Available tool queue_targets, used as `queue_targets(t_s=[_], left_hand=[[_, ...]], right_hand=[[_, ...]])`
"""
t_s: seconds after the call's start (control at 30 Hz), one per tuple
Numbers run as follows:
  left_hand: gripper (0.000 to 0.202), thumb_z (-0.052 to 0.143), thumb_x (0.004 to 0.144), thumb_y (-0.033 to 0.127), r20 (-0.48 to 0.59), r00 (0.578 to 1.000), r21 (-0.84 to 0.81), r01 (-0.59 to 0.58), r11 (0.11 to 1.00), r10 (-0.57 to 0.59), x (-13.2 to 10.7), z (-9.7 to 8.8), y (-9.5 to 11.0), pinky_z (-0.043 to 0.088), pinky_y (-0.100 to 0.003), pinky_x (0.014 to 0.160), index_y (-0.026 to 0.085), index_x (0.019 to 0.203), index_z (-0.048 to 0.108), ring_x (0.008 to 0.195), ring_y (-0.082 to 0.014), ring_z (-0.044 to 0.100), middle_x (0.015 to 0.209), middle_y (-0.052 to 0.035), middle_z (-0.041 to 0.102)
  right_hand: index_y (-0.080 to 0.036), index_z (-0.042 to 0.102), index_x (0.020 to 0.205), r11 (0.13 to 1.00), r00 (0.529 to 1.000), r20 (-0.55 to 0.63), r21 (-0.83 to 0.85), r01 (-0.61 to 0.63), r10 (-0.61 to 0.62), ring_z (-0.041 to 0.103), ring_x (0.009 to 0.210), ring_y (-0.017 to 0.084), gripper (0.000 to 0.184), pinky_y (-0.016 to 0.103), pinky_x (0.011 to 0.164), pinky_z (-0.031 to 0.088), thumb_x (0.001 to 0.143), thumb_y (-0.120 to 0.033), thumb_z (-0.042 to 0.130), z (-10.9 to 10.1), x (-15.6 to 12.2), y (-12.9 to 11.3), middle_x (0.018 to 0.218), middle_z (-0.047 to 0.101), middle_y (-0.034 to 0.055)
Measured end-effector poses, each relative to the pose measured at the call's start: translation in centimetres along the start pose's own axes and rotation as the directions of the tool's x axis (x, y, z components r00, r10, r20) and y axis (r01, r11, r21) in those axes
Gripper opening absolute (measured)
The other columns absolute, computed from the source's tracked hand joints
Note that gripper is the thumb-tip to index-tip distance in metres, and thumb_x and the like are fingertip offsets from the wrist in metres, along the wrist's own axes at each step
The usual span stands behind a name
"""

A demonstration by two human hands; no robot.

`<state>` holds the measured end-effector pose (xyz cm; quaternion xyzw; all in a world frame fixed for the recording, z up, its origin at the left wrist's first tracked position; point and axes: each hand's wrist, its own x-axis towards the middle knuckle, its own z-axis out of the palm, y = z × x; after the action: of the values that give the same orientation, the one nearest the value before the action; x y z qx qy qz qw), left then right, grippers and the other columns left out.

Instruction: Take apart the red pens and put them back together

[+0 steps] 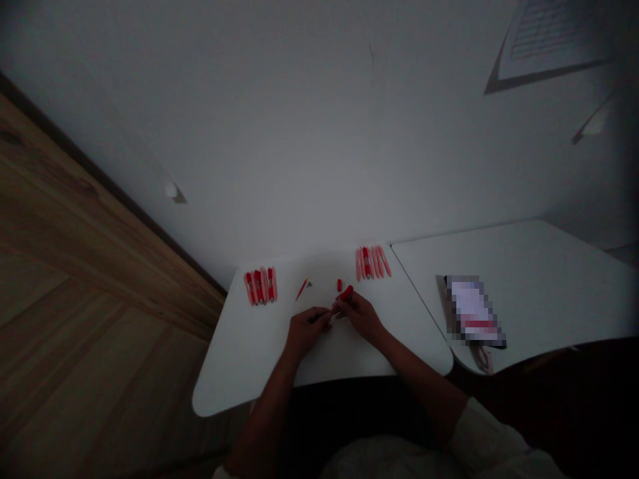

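Over the white table, my right hand [363, 317] is closed around a red pen part [345, 293], whose end sticks out past the fingers. My left hand [305, 329] is pinched close against it; a pale, thin bit shows where the fingertips meet, but what the left fingers hold is too small to make out. Just beyond the hands lies a short red pen piece [339, 285]. To its left are a slim red ink refill [301, 289] with a dark tip and a tiny grey part [309, 285].
Several red and pink pens [260, 286] lie in a row at the table's left. Another row of pens [373, 262] lies near the wall on the right. A second white table [529, 279] adjoins, bearing a device with a lit, blurred screen [472, 307].
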<state>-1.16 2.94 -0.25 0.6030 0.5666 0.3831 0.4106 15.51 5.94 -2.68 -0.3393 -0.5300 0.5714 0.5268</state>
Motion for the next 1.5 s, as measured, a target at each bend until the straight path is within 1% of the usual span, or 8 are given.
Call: queue_targets(t_s=[0.17,0.33,0.53,0.67,0.9,1.07,1.27,1.5], left_hand=[[0.023,0.059,0.079,0.039,-0.051,0.993,0.108,-0.102,0.989,0.108,-0.1,0.2,0.0,0.052,-0.024,0.06,0.02,0.087,0.07,0.06,-0.0125,0.063,0.072,-0.0009,0.068],[0.019,0.059,0.08,0.037,-0.18,0.946,0.238,-0.224,0.945,0.27,0.0,-0.2,-0.5,0.051,-0.027,0.071,0.022,0.085,0.069,0.078,-0.0146,0.063,0.085,-0.0034,0.067],[0.021,0.058,0.08,0.038,-0.3,0.927,0.246,-0.154,0.957,0.226,-0.1,-0.5,-1.0,0.05,-0.029,0.075,0.021,0.086,0.067,0.079,-0.0157,0.063,0.084,-0.0031,0.067],[0.022,0.058,0.08,0.04,-0.276,0.934,0.266,-0.153,0.952,0.227,-0.2,-0.4,-1.1,0.05,-0.03,0.075,0.021,0.086,0.067,0.078,-0.0161,0.063,0.084,-0.003,0.067],[0.023,0.056,0.081,0.04,-0.244,0.948,0.287,-0.133,0.949,0.207,-0.2,-0.4,-0.7,0.049,-0.03,0.075,0.021,0.086,0.067,0.078,-0.016,0.062,0.084,-0.0032,0.067],[0.023,0.056,0.081,0.04,-0.244,0.947,0.305,-0.132,0.943,0.211,-0.3,-0.3,-0.5,0.049,-0.031,0.075,0.021,0.086,0.067,0.079,-0.0163,0.061,0.084,-0.0034,0.066],[0.023,0.055,0.082,0.039,-0.217,0.95,0.32,-0.148,0.936,0.224,-0.2,-0.3,-0.6,0.048,-0.029,0.074,0.02,0.087,0.067,0.078,-0.0154,0.061,0.084,-0.0032,0.066],[0.021,0.057,0.082,0.038,-0.172,0.947,0.296,-0.214,0.931,0.273,-0.3,-0.2,-0.2,0.05,-0.029,0.075,0.023,0.09,0.07,0.078,-0.015,0.06,0.086,-0.0035,0.065]], right_hand=[[-0.017,0.056,0.097,0.986,0.984,-0.157,-0.158,0.054,-0.079,0.06,0.065,0.015,0.028,0.027,0.057,0.05,0.084,-0.042,0.053,-0.6,0.1,-0.5,0.078,0.063,0.0036],[-0.016,0.058,0.104,0.908,0.972,-0.178,-0.414,0.07,-0.156,0.059,0.068,0.015,0.03,0.027,0.064,0.048,0.086,-0.038,0.048,-0.7,-0.2,-0.5,0.079,0.062,0.0045],[-0.014,0.033,0.134,0.678,0.945,-0.27,-0.731,-0.078,-0.183,0.059,0.066,0.017,0.053,0.027,0.063,0.043,0.085,-0.03,0.047,-0.4,-0.3,-0.6,0.076,0.063,0.003],[-0.015,0.04,0.127,0.504,0.94,-0.302,-0.844,-0.186,-0.16,0.06,0.074,0.019,0.043,0.027,0.065,0.041,0.086,-0.027,0.046,-1.0,0.3,-0.5,0.08,0.063,0.0055],[-0.014,0.048,0.119,0.31,0.962,-0.171,-0.946,-0.099,-0.213,0.058,0.084,0.024,0.034,0.031,0.069,0.042,0.087,-0.026,0.044,-1.6,0.9,-0.2,0.093,0.063,0.0138],[-0.013,0.046,0.122,0.304,0.966,-0.155,-0.949,-0.087,-0.207,0.058,0.084,0.026,0.036,0.034,0.07,0.042,0.09,-0.03,0.04,-1.5,0.8,0.0,0.093,0.062,0.0159],[-0.014,0.05,0.12,0.318,0.938,-0.139,-0.947,-0.032,-0.318,0.057,0.087,0.024,0.035,0.035,0.076,0.044,0.093,-0.032,0.036,-1.6,0.6,0.1,0.098,0.062,0.015],[-0.021,0.055,0.12,0.481,0.913,0.219,-0.794,0.372,-0.345,0.058,0.091,0.02,0.032,0.034,0.085,0.045,0.092,-0.033,0.046,-0.4,-1.0,-1.3,0.093,0.064,0.0086]])
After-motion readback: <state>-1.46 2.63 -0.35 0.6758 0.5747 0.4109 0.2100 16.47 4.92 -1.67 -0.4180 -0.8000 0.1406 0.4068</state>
